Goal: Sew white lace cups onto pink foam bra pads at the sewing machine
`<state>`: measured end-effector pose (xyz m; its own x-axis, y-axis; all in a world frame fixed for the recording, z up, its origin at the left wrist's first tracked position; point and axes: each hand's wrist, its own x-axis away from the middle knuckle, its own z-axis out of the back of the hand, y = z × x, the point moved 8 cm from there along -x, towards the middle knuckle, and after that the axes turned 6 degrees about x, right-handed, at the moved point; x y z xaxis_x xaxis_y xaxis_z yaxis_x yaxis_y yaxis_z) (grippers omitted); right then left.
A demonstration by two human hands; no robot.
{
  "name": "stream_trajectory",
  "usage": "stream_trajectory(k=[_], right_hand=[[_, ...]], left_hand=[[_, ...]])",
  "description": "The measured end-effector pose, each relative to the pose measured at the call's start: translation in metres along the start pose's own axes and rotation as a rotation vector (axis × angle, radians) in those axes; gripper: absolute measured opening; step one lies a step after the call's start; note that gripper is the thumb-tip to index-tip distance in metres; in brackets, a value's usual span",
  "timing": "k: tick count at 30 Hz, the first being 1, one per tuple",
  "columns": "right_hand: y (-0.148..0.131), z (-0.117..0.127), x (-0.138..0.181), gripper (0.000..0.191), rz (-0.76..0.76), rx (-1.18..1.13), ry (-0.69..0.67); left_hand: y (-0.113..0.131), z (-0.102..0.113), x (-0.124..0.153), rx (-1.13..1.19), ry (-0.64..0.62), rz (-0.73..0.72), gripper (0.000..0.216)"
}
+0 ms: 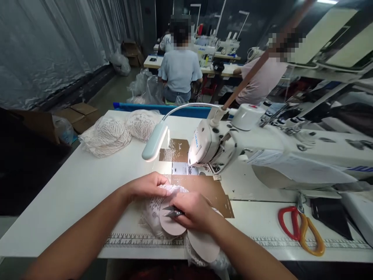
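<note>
A white lace bra (172,225) with smooth padded cups lies at the table's front edge, one cup hanging partly over it. My left hand (150,186) pinches the lace along the upper edge of the left cup. In my right hand (194,210) are small thread snips (173,212), their blades pointing left across the cup. The fingers of that hand also rest against the bra's upper edge. Just beyond my hands stands the sewing machine's head (201,146), its needle area lit by a lamp (155,142).
Several lace cups (112,134) are piled at the back left of the table (72,194). Red-and-yellow-handled scissors (301,227) lie at the right. A ruler strip (140,241) runs along the front edge. Co-workers (180,70) sit at machines beyond.
</note>
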<state>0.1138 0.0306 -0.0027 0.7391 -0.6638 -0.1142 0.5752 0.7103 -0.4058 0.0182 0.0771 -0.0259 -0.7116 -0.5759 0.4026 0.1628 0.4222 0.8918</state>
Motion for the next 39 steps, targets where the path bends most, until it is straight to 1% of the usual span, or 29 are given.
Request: stream_trajectory(k=[2,4,8,13,15,19,23,26,30,33,35,37,39], right_hand=[[-0.001,-0.002,-0.001,0.006,0.001,0.061,-0.033],[0.000,-0.002,-0.002,0.006,-0.017,0.066,-0.055],[0.000,0.000,-0.002,0.007,-0.051,0.064,-0.082],[0.004,-0.002,-0.002,0.005,-0.072,0.068,-0.059],[0.005,-0.003,-0.001,0.006,-0.074,0.053,-0.051],[0.006,0.000,0.001,0.016,-0.096,-0.084,-0.039],[0.012,0.006,0.001,0.030,-0.130,-0.282,-0.022],[0.020,0.016,0.003,0.032,-0.163,-0.353,0.057],[0.025,0.036,0.006,0.036,-0.221,-0.297,0.157],[0.020,0.049,0.005,0.038,-0.269,-0.183,0.145],[0.017,0.054,0.003,0.036,-0.327,-0.115,0.116],[0.017,0.056,0.000,0.035,-0.394,-0.082,0.095],[0.016,0.054,-0.005,0.032,-0.423,-0.094,0.091]], left_hand=[[0.001,0.000,0.001,0.017,0.003,-0.017,0.031],[0.001,0.001,0.001,0.058,0.015,-0.036,0.033],[0.003,0.006,0.002,0.177,0.080,-0.066,0.042],[0.013,0.006,0.009,0.333,0.024,-0.092,0.038],[0.018,0.007,0.012,0.360,0.027,-0.097,0.034],[0.030,0.010,0.015,0.239,0.121,-0.181,0.024],[0.035,0.006,0.014,0.193,0.163,-0.218,0.021],[0.034,0.003,0.015,0.204,0.180,-0.232,0.023],[0.031,0.003,0.018,0.236,0.201,-0.255,0.019],[0.029,0.004,0.019,0.237,0.222,-0.258,0.016],[0.030,0.004,0.020,0.233,0.238,-0.254,0.015],[0.031,0.001,0.020,0.233,0.246,-0.253,0.015],[0.033,-0.002,0.020,0.233,0.246,-0.259,0.016]])
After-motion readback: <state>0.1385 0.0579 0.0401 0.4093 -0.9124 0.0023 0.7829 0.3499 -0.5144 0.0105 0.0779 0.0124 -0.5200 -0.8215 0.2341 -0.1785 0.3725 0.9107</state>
